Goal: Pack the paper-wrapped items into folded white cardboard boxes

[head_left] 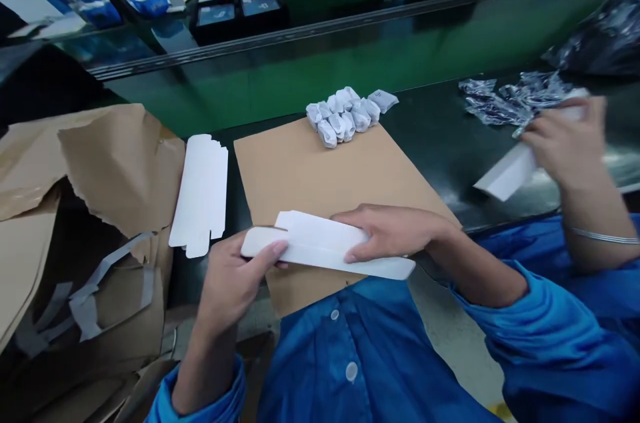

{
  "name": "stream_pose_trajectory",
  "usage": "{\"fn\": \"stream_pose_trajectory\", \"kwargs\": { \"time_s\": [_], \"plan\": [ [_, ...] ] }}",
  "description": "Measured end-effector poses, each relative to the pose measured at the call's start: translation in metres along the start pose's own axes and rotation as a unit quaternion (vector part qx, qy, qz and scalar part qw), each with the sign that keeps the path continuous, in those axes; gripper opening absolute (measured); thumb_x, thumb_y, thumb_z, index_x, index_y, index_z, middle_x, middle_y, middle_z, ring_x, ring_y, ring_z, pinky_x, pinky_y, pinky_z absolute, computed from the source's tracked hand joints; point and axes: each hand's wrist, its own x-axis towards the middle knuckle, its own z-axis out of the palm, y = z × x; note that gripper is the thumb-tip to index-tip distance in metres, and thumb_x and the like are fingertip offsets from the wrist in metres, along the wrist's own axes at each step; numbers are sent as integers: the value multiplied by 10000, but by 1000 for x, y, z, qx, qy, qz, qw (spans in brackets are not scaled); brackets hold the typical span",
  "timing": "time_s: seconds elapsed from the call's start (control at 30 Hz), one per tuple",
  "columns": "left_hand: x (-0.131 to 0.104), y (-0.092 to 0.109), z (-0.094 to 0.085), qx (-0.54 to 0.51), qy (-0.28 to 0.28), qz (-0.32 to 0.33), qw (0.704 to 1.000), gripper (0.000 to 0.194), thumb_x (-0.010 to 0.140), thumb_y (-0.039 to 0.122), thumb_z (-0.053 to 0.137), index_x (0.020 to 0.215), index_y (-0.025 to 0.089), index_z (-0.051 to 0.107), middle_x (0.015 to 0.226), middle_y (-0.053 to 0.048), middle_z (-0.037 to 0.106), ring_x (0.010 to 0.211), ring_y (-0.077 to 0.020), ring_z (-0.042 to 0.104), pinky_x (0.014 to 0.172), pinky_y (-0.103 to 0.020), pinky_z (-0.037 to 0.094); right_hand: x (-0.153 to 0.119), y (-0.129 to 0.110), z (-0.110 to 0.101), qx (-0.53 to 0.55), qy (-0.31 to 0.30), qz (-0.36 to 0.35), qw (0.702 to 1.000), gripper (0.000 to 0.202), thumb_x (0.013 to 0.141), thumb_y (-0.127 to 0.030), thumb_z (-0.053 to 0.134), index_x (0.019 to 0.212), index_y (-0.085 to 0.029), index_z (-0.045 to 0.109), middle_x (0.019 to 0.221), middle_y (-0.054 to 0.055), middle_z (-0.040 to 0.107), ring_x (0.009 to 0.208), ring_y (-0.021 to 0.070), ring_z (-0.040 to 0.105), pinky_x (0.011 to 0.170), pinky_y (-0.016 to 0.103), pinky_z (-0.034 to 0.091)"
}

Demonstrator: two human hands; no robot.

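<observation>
Between my two hands is a long white carton [320,243], held over a brown cardboard sheet [320,176] on the dark bench. My left hand [240,270] grips its left end, thumb on top near an end flap. Closed over the right part is my right hand [395,233], with the thumb on the near side and fingers along the far side. A stack of flat white cartons [201,193] lies left of the sheet. Several small white wrapped packets [345,116] are clustered at the sheet's far edge.
At the right, a co-worker's hand [570,143] holds another white carton [515,170] beside crumpled clear plastic [500,100]. An open cardboard box [165,210] with torn flaps stands at the left. Across the green barrier [240,90], another person's hands work near black trays [240,13].
</observation>
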Motion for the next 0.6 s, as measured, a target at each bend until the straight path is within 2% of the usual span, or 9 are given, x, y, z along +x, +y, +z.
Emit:
{"fn": "stream_pose_trajectory", "kwargs": {
  "time_s": [0.03,0.07,0.13,0.17,0.23,0.3,0.37,0.47,0.6],
  "plan": [
    [6,-1,2,-16,0,-41,999,371,817,434,740,1087,180,733,879,-58,772,670,-170,705,584,-267,600,-2,-5,7,-90,56,21,994,481,882,-375,680,1298,-157,579,1063,96,722,855,216,668,724,311,526],
    [10,-2,7,-49,20,-71,996,296,811,407,748,990,171,744,815,-40,758,620,-150,682,542,-249,585,-4,-10,17,-183,120,37,975,608,877,-409,687,1389,-136,505,1122,140,703,912,258,665,762,361,532],
    [14,-4,15,-144,43,-103,983,267,805,409,746,916,166,727,817,-34,743,636,-154,685,521,-254,590,-6,-16,36,-330,215,38,918,766,882,-435,679,1485,-71,378,1200,219,655,1006,326,639,817,442,525],
    [14,-4,16,-184,31,-110,976,274,804,419,741,907,166,720,838,-40,742,655,-164,694,520,-266,599,-6,-16,43,-375,231,22,897,771,895,-422,662,1492,-42,355,1214,240,639,1027,340,627,829,457,521],
    [13,-5,13,-214,-34,-125,968,277,812,422,726,908,163,723,851,-55,743,654,-171,698,531,-284,611,-9,-13,49,-410,228,-16,883,691,931,-366,608,1480,-26,361,1226,241,629,1039,336,615,841,455,519],
    [13,-5,4,-193,-99,-127,968,272,822,408,716,945,167,738,821,-58,744,614,-157,683,525,-271,602,-13,-7,46,-396,211,-48,893,632,945,-321,575,1477,-51,369,1267,220,614,1080,323,595,883,453,509],
    [14,-4,-5,-140,-133,-109,975,258,814,372,727,981,175,748,752,-47,736,580,-139,662,497,-229,571,-17,0,39,-361,191,-77,910,616,946,-309,564,1482,-75,368,1313,200,595,1134,310,569,934,458,494],
    [17,0,-9,-51,-147,-48,987,222,778,314,760,956,182,763,688,-33,728,560,-121,654,477,-179,530,-21,7,32,-327,179,-103,922,614,944,-293,560,1490,-92,360,1360,186,570,1190,300,541,978,469,476],
    [19,2,-3,4,-131,11,991,165,773,291,754,904,193,776,784,-40,763,608,-116,679,508,-165,533,-25,9,32,-327,181,-108,921,601,954,-311,551,1479,-78,373,1370,189,564,1196,305,539,984,473,477]
  ]
}}
